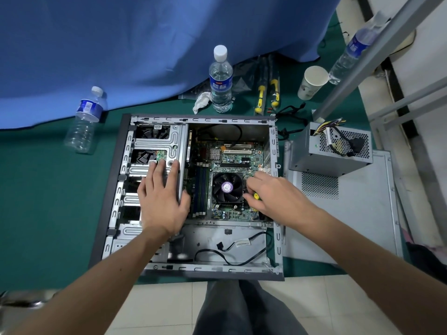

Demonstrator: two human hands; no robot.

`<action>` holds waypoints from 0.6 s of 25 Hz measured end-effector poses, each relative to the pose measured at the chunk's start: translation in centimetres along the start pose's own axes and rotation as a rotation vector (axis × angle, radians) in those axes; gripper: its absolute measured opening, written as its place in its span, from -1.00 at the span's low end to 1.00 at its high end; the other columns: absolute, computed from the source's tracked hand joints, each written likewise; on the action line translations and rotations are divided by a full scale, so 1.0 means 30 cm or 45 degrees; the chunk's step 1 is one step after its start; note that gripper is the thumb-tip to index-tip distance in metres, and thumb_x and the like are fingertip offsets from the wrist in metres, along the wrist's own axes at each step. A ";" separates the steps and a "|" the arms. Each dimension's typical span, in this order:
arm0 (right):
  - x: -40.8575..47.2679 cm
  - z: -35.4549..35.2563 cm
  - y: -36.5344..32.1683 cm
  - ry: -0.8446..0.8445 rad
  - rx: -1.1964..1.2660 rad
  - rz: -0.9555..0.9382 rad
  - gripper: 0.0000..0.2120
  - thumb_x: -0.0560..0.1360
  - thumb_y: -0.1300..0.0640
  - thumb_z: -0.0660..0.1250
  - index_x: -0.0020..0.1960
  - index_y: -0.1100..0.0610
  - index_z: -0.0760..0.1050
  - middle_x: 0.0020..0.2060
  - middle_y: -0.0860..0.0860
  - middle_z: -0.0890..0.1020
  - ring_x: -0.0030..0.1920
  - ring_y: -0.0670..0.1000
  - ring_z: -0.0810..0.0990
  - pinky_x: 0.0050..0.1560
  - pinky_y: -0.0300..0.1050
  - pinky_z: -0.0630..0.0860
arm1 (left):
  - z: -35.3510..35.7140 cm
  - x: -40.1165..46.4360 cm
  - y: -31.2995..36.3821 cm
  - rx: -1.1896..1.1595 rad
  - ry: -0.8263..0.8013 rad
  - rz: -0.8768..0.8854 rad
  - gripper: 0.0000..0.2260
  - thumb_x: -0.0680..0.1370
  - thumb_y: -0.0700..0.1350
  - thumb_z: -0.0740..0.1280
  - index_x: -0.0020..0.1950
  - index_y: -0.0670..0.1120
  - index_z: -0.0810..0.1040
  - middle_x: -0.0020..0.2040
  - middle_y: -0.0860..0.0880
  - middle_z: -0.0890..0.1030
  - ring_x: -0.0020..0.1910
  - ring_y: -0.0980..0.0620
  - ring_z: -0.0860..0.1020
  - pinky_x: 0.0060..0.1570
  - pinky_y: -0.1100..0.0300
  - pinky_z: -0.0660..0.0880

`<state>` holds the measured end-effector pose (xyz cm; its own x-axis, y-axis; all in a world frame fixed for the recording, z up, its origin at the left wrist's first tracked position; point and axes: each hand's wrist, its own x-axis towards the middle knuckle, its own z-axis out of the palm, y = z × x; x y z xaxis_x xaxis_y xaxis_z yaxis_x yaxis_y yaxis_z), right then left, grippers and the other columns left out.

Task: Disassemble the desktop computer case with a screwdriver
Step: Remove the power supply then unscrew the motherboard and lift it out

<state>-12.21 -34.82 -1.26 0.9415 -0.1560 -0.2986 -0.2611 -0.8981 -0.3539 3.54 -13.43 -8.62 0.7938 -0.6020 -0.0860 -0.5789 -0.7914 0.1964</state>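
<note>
item: person's legs (pixel 242 308) in dark grey trousers, bottom centre of the frame, over pale floor tiles (pixel 164 301).
item: desktop computer case (pixel 116 189), side panel off, lay open on its side at centre frame on a green table (pixel 48 201).
item: left hand (pixel 160 197), centre left, fingers straight and spread wide, pressed flat on the metal drive cage (pixel 157 141) inside the case; held nothing.
item: right hand (pixel 273 192), centre right, fingers curled round a screwdriver (pixel 256 196) with a yellow handle, only a small part of it visible; hand sat just right of the black cpu fan (pixel 227 188) on the motherboard (pixel 232 155).
item: loose black cable (pixel 227 256) in the case's lower compartment.
item: grey power supply (pixel 331 151), right of the case, resting on the removed side panel (pixel 350 226).
item: water bottle (pixel 220 81), upright, upper centre; beside it crumpled tissue (pixel 202 101).
item: second bottle (pixel 84 119), upper left, against blue cloth (pixel 145 44).
item: paper cup (pixel 312 82), upper right, near two packaged yellow-handled tools (pixel 267 93).
</note>
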 end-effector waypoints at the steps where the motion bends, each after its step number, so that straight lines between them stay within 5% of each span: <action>1: -0.001 -0.005 -0.002 -0.020 0.009 0.010 -0.81 0.63 -0.06 0.18 -0.07 0.04 0.36 -0.11 -0.04 0.43 -0.19 -0.01 0.53 -0.13 -0.08 0.54 | 0.000 0.001 0.000 0.000 -0.001 0.000 -0.36 0.53 0.14 0.06 0.60 0.04 0.07 0.59 -0.10 0.09 0.58 -0.05 -0.07 0.48 -0.16 0.05; 6: -0.028 -0.032 -0.043 -0.159 0.103 0.173 -0.67 0.68 -0.08 0.02 0.14 0.15 0.40 -0.01 0.03 0.40 -0.22 -0.05 0.52 -0.13 -0.09 0.55 | -0.001 0.002 0.001 -0.008 -0.010 -0.005 -0.36 0.53 0.15 0.06 0.60 0.04 0.08 0.59 -0.11 0.10 0.59 -0.06 -0.07 0.49 -0.17 0.06; 9: -0.042 -0.047 -0.084 -0.288 -0.244 0.210 -0.62 0.69 -0.06 -0.05 0.21 0.19 0.37 -0.17 0.05 0.46 -0.27 0.03 0.54 -0.21 -0.03 0.61 | -0.006 0.000 0.003 -0.006 -0.017 -0.004 -0.36 0.53 0.15 0.06 0.61 0.04 0.07 0.59 -0.11 0.08 0.59 -0.06 -0.08 0.48 -0.17 0.04; 11: -0.042 -0.060 -0.109 -0.371 -0.429 0.127 -0.65 0.70 -0.03 -0.05 0.19 0.18 0.37 -0.31 0.00 0.44 -0.31 0.02 0.54 -0.27 -0.04 0.60 | -0.009 0.000 0.005 -0.009 -0.028 -0.005 -0.36 0.54 0.15 0.06 0.61 0.04 0.05 0.60 -0.10 0.06 0.59 -0.05 -0.11 0.49 -0.16 0.02; 15: -0.050 -0.085 -0.112 -0.495 -0.369 0.012 -0.87 0.69 0.04 0.07 0.05 0.10 0.27 -0.27 -0.01 0.34 -0.26 0.03 0.53 -0.17 0.02 0.61 | -0.011 0.001 0.003 -0.016 -0.046 0.002 -0.35 0.55 0.16 0.07 0.61 0.04 0.00 0.61 -0.09 0.02 0.59 -0.05 -0.14 0.50 -0.14 -0.06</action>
<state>-12.20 -32.61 2.63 0.7755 -0.0488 -0.6295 -0.1468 -0.9836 -0.1046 3.56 -13.47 -8.27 0.7858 -0.6066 -0.1208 -0.5773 -0.7894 0.2089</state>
